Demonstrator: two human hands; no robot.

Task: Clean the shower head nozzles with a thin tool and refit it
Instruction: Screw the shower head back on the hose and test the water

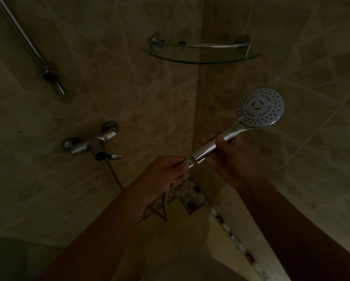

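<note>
Shower head [260,107]: a round chrome hand-held unit with a grey nozzle face, right of frame centre, its face turned toward the camera and its chrome handle slanting down toward lower centre.

Beige patterned wall tiles [129,78] fill most of the frame; two walls meet in a corner at centre. The lighting is dim, so fine detail on the tiles and in the lower corners is hard to make out.

Curved glass corner shelf [200,59] with a chrome rail, at upper centre: any contents cannot be made out in the gloom.

Chrome riser rail [28,45] at upper left is cut off by the top edge of the frame.

Chrome wall mixer tap [91,142] sits at centre left. The grey flexible hose [114,175] runs down from it and passes behind the left forearm.

Right hand [233,157] grips the handle at mid-length, fingers curled round it; the nozzle face lies above and to the right of this grip.

Left hand [166,173] pinches the hose connector nut [189,160] at the handle's lower end with curled fingers. The joint itself is partly hidden by the fingers.
</note>
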